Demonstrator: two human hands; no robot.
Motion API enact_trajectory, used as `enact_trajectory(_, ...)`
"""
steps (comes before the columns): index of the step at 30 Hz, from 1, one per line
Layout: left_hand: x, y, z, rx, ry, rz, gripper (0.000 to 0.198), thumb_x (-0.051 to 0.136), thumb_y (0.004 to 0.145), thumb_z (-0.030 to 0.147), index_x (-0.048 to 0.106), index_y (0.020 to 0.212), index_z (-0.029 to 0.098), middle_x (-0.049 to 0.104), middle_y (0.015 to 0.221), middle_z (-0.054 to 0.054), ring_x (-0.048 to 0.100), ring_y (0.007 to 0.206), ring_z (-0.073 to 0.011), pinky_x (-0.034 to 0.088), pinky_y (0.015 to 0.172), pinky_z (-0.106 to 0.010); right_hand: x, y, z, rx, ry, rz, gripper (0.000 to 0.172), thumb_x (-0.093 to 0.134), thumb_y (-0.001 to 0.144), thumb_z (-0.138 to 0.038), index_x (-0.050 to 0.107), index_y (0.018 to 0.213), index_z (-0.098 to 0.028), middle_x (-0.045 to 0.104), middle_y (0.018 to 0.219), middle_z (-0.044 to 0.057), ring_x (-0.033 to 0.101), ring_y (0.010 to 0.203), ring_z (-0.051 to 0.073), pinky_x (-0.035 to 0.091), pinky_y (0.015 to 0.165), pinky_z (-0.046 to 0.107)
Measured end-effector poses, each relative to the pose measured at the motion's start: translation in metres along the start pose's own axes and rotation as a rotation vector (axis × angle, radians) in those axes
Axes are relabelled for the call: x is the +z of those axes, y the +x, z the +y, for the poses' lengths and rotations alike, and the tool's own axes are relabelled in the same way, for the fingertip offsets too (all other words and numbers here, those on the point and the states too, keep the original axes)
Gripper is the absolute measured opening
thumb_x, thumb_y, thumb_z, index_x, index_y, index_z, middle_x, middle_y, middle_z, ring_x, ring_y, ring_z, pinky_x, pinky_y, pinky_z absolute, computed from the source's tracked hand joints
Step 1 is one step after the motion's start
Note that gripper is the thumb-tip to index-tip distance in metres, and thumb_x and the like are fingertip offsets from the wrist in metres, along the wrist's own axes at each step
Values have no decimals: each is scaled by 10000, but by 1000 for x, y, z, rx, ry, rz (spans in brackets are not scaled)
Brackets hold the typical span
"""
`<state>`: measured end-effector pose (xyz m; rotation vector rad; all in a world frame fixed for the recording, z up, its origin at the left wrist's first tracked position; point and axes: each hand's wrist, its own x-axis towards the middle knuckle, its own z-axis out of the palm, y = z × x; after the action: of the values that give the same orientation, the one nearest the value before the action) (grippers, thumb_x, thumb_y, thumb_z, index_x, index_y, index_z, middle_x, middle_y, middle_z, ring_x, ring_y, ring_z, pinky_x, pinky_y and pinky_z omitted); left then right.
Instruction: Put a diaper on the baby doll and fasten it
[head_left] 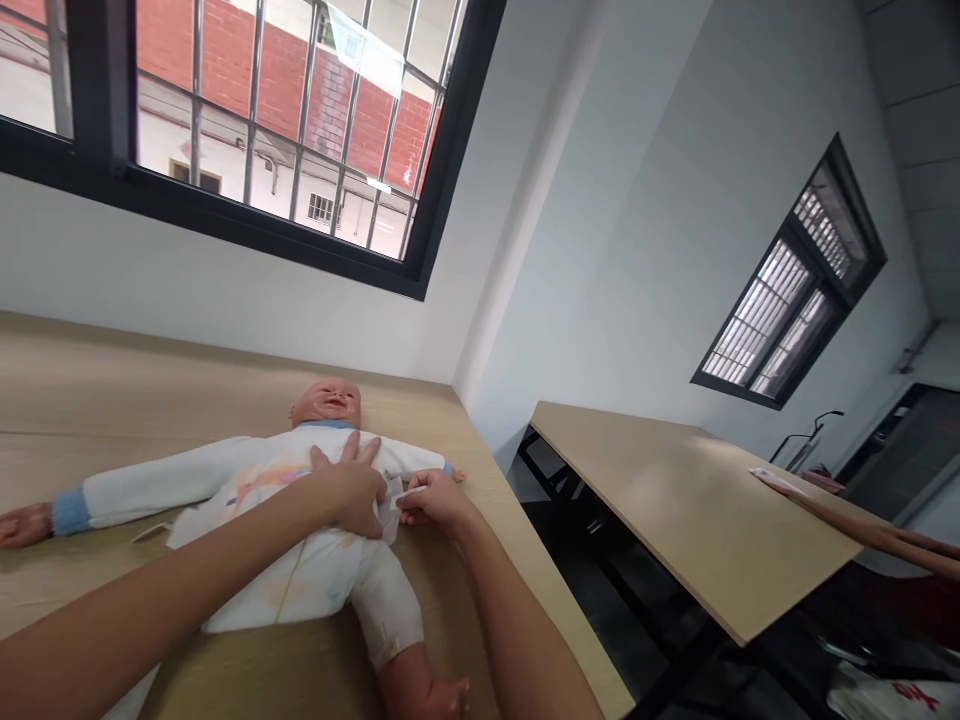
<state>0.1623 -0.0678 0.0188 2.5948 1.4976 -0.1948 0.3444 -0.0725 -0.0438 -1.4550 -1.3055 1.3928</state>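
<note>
A baby manikin [328, 405] lies on its back on a light wood table [90, 400], arms spread, in a stained white garment [277, 530] with blue cuffs. My left hand [351, 490] rests flat on the garment's front, fingers spread. My right hand [433, 503] pinches a white fabric tab [390, 507] at the manikin's side, close to my left hand. The garment's edge near the tab is partly hidden by both hands. The manikin's feet reach toward the table's near edge.
The table's right edge runs close to my right forearm, with a drop to the dark floor. A second wood table [675, 500] stands to the right, and another person's forearm [877, 535] lies at its far edge. A barred window [285, 110] is above.
</note>
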Motion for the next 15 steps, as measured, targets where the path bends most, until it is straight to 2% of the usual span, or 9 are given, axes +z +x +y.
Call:
enact_trajectory(2, 3, 2, 1, -30, -22, 50, 514, 876, 645, 467, 859, 1145, 345, 188, 1809, -121, 40, 1574, -658, 124, 1040, -949, 0, 0, 0, 1, 2, -4, 298, 707, 770, -43, 482, 665, -206, 662, 547, -32, 604, 493, 108, 479, 549, 197)
enact_trajectory(4, 6, 2, 1, -49, -31, 88, 444, 830, 709, 423, 860, 1143, 336, 199, 1806, -125, 68, 1585, -632, 166, 1047, -926, 0, 0, 0, 0, 4, -8, 298, 701, 775, -37, 483, 665, -206, 657, 539, -34, 595, 480, 106, 480, 545, 199)
enact_trajectory(7, 7, 2, 2, -61, -21, 69, 458, 785, 745, 333, 839, 1195, 397, 200, 1810, -71, 37, 1595, -615, 173, 1040, -921, -1, 0, 1, -7, 5, -10, 291, 692, 783, -31, 490, 668, -206, 662, 536, -29, 587, 472, 105, 461, 526, 191)
enact_trajectory(10, 8, 4, 4, -88, -32, 53, 584, 821, 665, 287, 821, 1230, 435, 231, 1804, -44, 30, 1566, -670, 147, 1009, -953, -1, 0, 1, -9, 7, -16, 288, 703, 775, -29, 499, 669, -205, 672, 549, -24, 595, 484, 109, 464, 532, 193)
enact_trajectory(12, 10, 8, 5, -118, -46, 71, 628, 861, 596, 295, 837, 1215, 394, 266, 1793, -70, 56, 1533, -717, 167, 992, -963, -1, 0, 1, -5, 8, -17, 295, 706, 762, -24, 496, 664, -206, 666, 548, -29, 604, 492, 113, 474, 546, 200)
enact_trajectory(15, 14, 14, 6, -137, -39, 94, 606, 872, 555, 302, 863, 1160, 328, 267, 1789, -98, 75, 1515, -737, 192, 973, -967, -1, 0, 1, -4, 8, -15, 298, 706, 749, -23, 492, 655, -209, 664, 544, -31, 604, 491, 113, 477, 552, 205)
